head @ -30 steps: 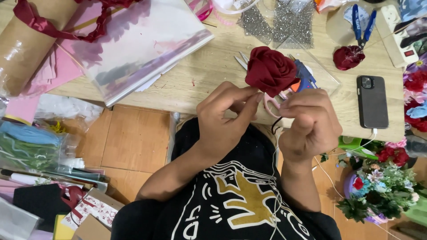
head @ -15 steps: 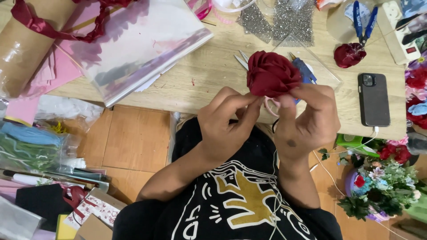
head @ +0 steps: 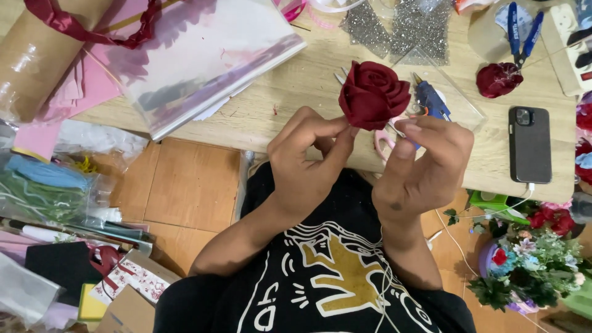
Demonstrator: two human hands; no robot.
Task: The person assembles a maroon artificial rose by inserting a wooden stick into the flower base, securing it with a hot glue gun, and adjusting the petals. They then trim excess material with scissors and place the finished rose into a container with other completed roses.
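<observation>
Dark red fabric rose (head: 374, 94) held above wooden table edge (head: 296, 92), pinched at base between both hands; left hand (head: 308, 163) fingers closed on underside from left, thumb tip touching lower petals; right hand (head: 425, 169) fingers curled closed at base from right; pink-handled scissors (head: 383, 140) and blue glue gun (head: 431, 102) just behind right fingers; likely risk: outer petals unwinding if pinch loosens; sleeve catching tools nearby; phone (head: 529, 145) well right.

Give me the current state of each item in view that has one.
dark red rose: fully formed, held up above the table
left hand: pinching the rose's base
right hand: fingers at the rose's underside
second rose: lying loose on the table
phone: face down, cable plugged in
blue pliers: handles spread
</observation>
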